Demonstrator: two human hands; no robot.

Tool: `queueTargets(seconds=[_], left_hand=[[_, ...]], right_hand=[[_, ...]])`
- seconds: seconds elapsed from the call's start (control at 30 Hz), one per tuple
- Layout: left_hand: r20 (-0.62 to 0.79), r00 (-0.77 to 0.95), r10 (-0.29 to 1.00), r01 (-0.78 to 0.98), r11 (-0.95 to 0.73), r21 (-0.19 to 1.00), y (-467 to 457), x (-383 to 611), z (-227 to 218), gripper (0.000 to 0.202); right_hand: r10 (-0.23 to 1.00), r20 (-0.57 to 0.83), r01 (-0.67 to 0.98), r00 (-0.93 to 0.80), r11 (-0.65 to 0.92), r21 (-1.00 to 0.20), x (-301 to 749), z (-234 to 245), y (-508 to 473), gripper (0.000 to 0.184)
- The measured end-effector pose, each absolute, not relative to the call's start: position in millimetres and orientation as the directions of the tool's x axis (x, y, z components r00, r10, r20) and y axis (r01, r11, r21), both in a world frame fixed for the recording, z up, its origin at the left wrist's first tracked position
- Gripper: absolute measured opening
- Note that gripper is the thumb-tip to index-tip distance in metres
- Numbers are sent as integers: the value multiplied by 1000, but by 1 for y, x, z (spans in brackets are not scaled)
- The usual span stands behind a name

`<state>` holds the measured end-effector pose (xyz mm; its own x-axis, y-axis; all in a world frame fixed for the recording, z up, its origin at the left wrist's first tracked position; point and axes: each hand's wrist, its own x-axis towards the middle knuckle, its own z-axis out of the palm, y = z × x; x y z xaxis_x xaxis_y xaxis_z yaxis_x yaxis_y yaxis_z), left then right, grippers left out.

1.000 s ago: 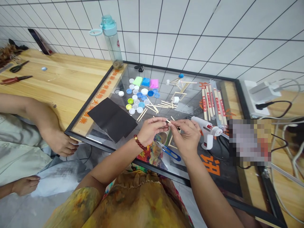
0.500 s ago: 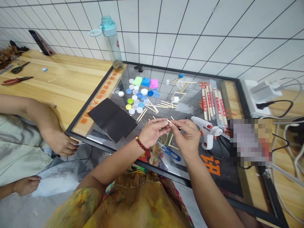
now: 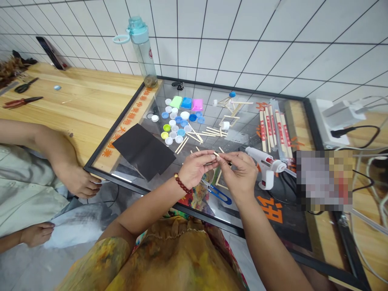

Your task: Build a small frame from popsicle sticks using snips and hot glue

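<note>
My left hand (image 3: 198,167) and my right hand (image 3: 239,173) meet over the glass panel, fingertips closed on a short wooden stick (image 3: 216,154). Only the light tip of this stick shows between the fingers; the rest is hidden. Below the hands lie blue-handled thread snips (image 3: 220,195) and part of a frame made of thin wooden sticks (image 3: 222,185). Several loose sticks (image 3: 214,131) are scattered beyond my fingers. To the right of my right hand rests a white hot glue gun (image 3: 266,167).
Bottle caps (image 3: 181,132) and clay packs (image 3: 186,103) lie mid-panel, left of a stick-and-cap model (image 3: 232,103). Black paper (image 3: 144,151) is at left, wrapped chopsticks (image 3: 274,129) at right. A water bottle (image 3: 146,56) stands behind. Another person's hand (image 3: 81,182) rests near the left edge.
My hands keep almost the same pinch on the stick. The view has shifted very slightly; nothing on the panel has visibly moved.
</note>
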<state>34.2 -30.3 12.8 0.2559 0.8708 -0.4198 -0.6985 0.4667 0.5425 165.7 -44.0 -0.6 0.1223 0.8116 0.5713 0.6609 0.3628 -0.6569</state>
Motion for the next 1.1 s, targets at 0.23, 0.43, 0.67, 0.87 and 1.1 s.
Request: queueTargets(seconds=[0.23, 0.43, 0.67, 0.87, 1.1], left_hand=[[-386, 186, 904, -693, 399, 601, -30, 37, 9, 22], [-349, 168, 922, -681, 364, 635, -30, 37, 10, 23], [-333, 176, 926, -676, 359, 644, -29, 36, 12, 23], [-367, 186, 912, -677, 389, 624, -29, 37, 9, 24], [-374, 185, 909, -680, 393, 619, -30, 37, 8, 24]], right_hand=[[809, 577, 658, 113, 374, -653, 163, 1, -45, 8], [865, 498, 571, 66, 377, -729, 165, 4, -46, 21], [862, 502, 487, 70, 410, -771, 164, 4, -47, 19], [861, 503, 487, 75, 408, -772, 164, 2, -46, 21], [809, 580, 619, 96, 408, -671, 165, 2, -46, 12]])
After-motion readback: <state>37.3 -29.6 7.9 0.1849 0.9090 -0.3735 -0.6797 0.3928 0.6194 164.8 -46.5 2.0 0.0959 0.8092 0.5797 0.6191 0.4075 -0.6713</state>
